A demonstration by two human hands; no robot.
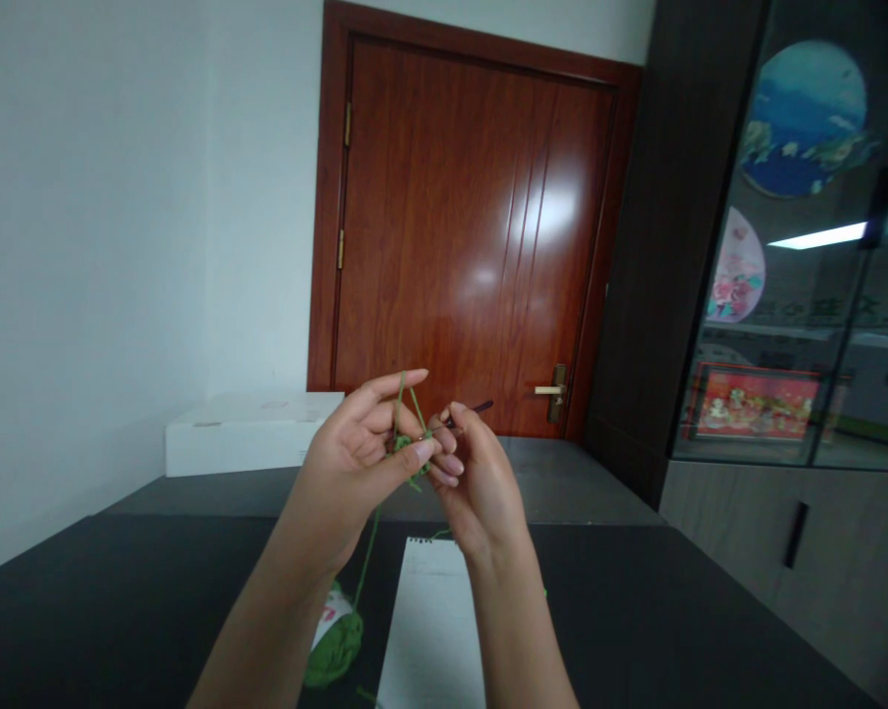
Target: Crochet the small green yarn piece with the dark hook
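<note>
Green yarn (400,409) runs up over the raised fingers of the left hand (351,458), which curls closed and pinches a small knotted green crochet piece (405,445) between thumb and fingertips. Just beside it, the right hand (480,487) grips a slim dark crochet hook (470,412) in a fingertip pinch, one end poking out past the fingers toward the door. Both hands hover above a dark tabletop (156,591), almost touching. Below the left wrist, a round green yarn ball (335,645) with a white paper band sits on the table, a strand rising from it to the left hand. Below the right wrist lies a long white paper sheet (429,615). Beyond the hands, to the left, rests a flat white box (252,435); straight ahead stands a reddish-brown wooden door (466,226).
</note>
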